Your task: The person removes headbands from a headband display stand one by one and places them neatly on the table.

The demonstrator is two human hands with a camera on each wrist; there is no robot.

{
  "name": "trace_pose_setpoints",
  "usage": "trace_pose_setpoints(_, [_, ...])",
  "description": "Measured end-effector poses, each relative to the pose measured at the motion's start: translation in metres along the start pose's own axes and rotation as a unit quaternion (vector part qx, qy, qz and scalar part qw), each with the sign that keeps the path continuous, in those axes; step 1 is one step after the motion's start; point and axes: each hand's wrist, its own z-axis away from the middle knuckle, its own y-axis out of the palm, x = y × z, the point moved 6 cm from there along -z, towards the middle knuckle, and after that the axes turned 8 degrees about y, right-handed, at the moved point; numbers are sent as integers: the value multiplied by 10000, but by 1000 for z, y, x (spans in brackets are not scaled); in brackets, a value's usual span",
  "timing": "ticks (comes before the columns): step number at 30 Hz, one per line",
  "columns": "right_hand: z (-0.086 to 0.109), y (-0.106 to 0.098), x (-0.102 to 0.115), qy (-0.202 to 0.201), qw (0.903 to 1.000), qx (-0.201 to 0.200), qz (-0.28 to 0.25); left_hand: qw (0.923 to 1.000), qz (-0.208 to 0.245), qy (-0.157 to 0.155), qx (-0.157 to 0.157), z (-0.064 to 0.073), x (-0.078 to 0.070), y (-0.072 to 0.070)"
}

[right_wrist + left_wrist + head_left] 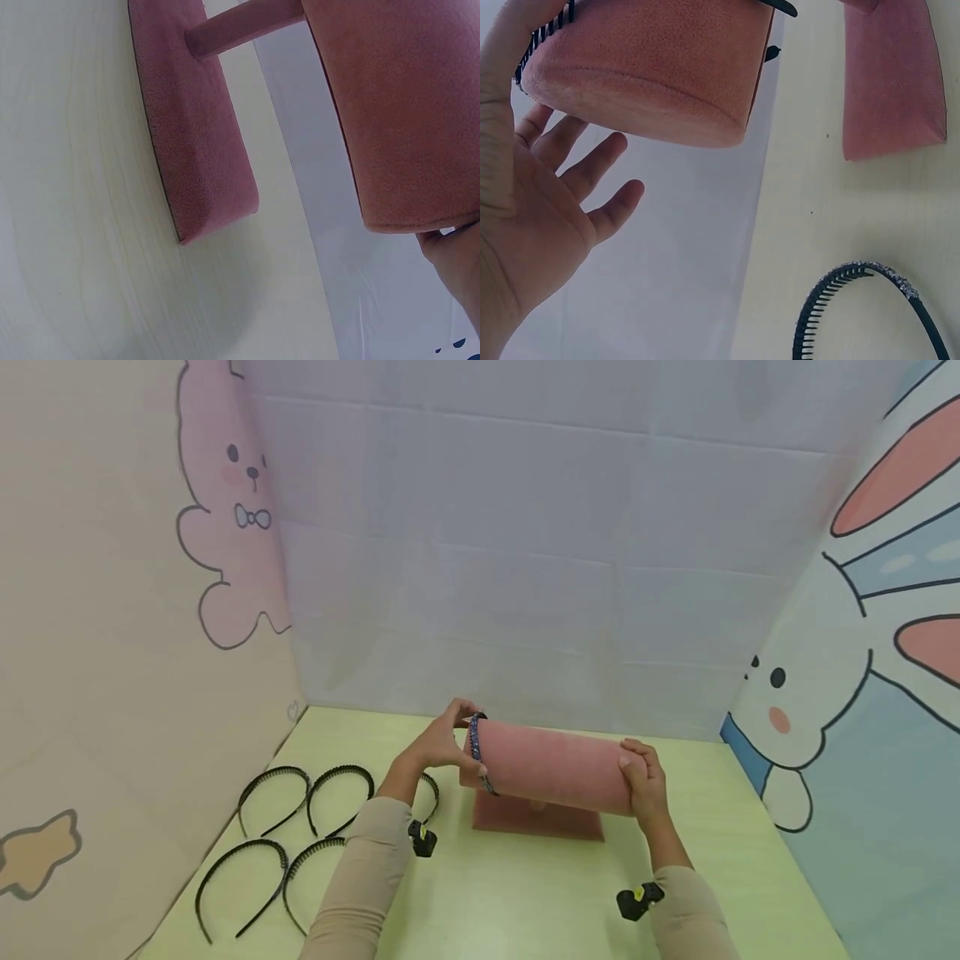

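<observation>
A pink velvet headband stand has a thick horizontal roll point(558, 766) raised on a post above a flat pink base point(517, 817). Around the roll's left end sits a headband point(475, 739) with blue sparkly beads, its dark comb teeth point(551, 28) showing in the left wrist view. My left hand point(441, 745) holds this headband, thumb at the front and fingers at the top and back. In the left wrist view several of its fingers are spread beside the roll's end. My right hand point(645, 777) grips the roll's right end, its fingers partly hidden in the right wrist view.
Several black toothed headbands lie on the pale table point(495, 902) at the left, such as one headband point(242, 843) near the front. Another headband point(870, 266) is close to the left forearm, which partly covers it in the head view. Cloth walls point(480, 568) enclose the table.
</observation>
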Motion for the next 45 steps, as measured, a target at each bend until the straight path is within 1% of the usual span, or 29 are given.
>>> trace_pose_setpoints(2, [1, -1, 0, 31, 10000, -14, 17, 9998, 182, -98, 73, 3, -6, -1])
trace_pose_setpoints(4, [2, -1, 0, 74, 9999, -25, 66, 9993, 317, -199, 7, 7, -4, -2])
trace_pose_setpoints(6, [3, -2, 0, 106, 9999, -13, 97, 9987, 387, -322, -103, 10, -1, -3])
trace_pose_setpoints(7, [4, -2, 0, 120, 9999, -9, 105, 9985, 408, -321, -187, 13, 0, -4])
trace_pose_setpoints(9, [4, -2, 0, 149, 9998, -14, 132, 9979, 399, -349, -368, 15, 13, -4])
trace_pose_setpoints(14, [4, -3, 0, 140, 9997, -67, 178, 9960, 406, -505, -623, 24, 19, -7])
trace_pose_setpoints(17, [4, -4, 0, 137, 9997, -93, 152, 9955, 300, -526, -734, 30, 19, -6])
trace_pose_setpoints(22, [4, -3, 0, 107, 9999, -71, 111, 9937, -135, -540, -970, 45, 18, -1])
trace_pose_setpoints(24, [4, -2, 0, 99, 9999, -40, 110, 9923, -270, -426, -1134, 52, 14, 2])
trace_pose_setpoints(26, [4, -2, 0, 94, 9999, -32, 100, 9901, -396, -195, -1335, 60, 2, 5])
trace_pose_setpoints(29, [4, -3, 0, 90, 9999, -48, 107, 9857, -450, 97, -1620, 71, -17, 9])
trace_pose_setpoints(31, [4, -3, -1, 83, 9999, -68, 116, 9819, -504, 176, -1815, 78, -26, 12])
trace_pose_setpoints(32, [3, -4, -1, 73, 9999, -67, 128, 9805, -512, 170, -1891, 81, -27, 13])
trace_pose_setpoints(36, [2, -3, -2, 70, 9999, -45, 126, 9729, -492, 112, -2256, 89, -11, 17])
trace_pose_setpoints(39, [2, -3, -3, 124, 9998, -37, 120, 9656, -397, 45, -2568, 94, 5, 19])
trace_pose_setpoints(42, [2, -3, -2, 156, 9998, -33, 133, 9556, -401, 40, -2919, 100, 9, 21])
trace_pose_setpoints(45, [2, -2, -1, 128, 9998, -3, 136, 9429, -477, 154, -3292, 107, 8, 23])
